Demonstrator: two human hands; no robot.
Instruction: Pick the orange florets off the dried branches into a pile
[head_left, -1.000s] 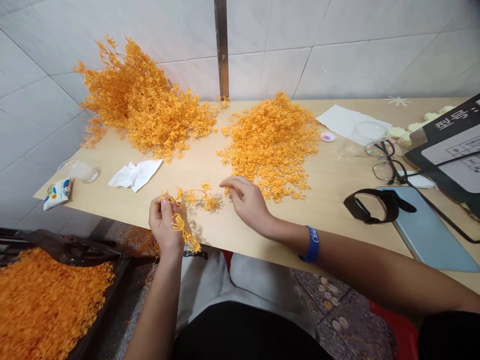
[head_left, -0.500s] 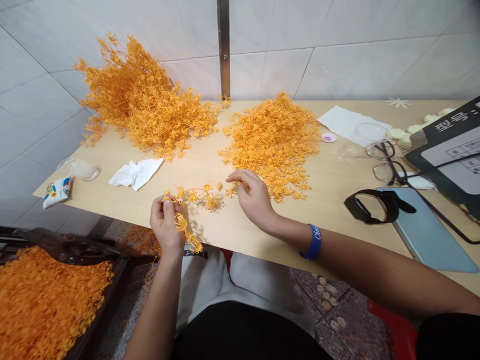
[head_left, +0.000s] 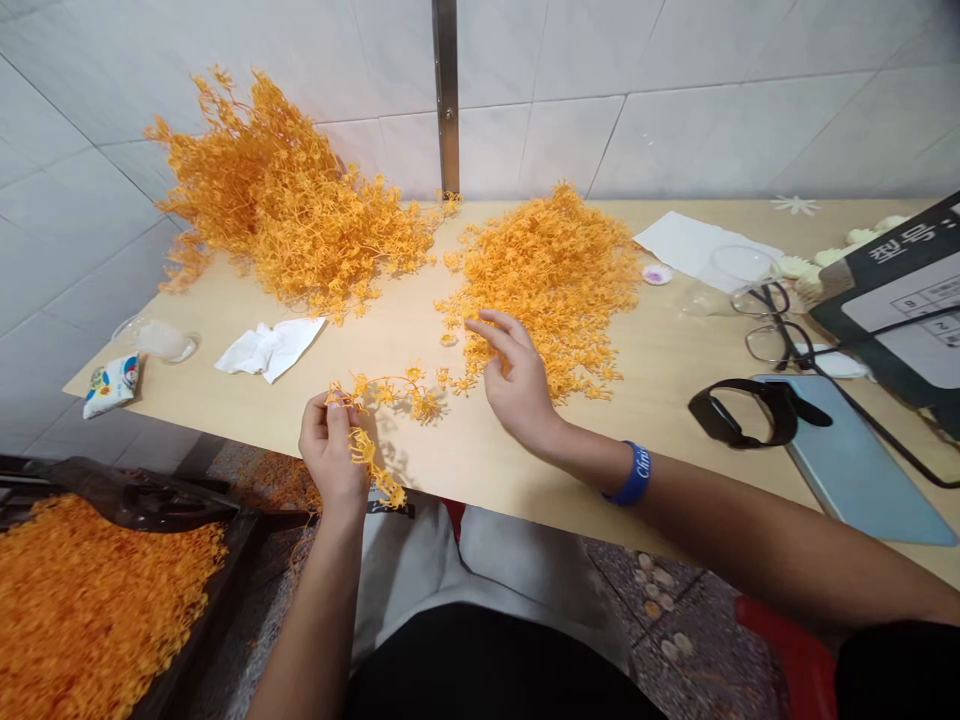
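Between thumb and fingers, my left hand (head_left: 334,445) pinches a branched stem of orange artificial flowers (head_left: 424,400). One part of the stem stretches right, low over the table, and another hangs down below my fingers. My right hand (head_left: 517,380) has its fingers stretched out, apart from that stem, at the near left edge of a loose heap of orange flower pieces (head_left: 555,270). A single small orange piece (head_left: 448,340) lies just left of its fingertips. To the left, a large bushy bundle of orange flower stems (head_left: 300,210) rests against the wall.
A crumpled tissue (head_left: 270,350), a small packet (head_left: 112,385) and a clear cup (head_left: 161,338) are at the left. Glasses (head_left: 776,325), a black wristband (head_left: 750,412) and a light blue phone (head_left: 877,460) lie right. Below left stands a crate of orange pieces (head_left: 97,610).
My right hand has moved slightly up and right, from the end of the held stem to the heap, and its fingers have straightened. My left hand keeps its place.
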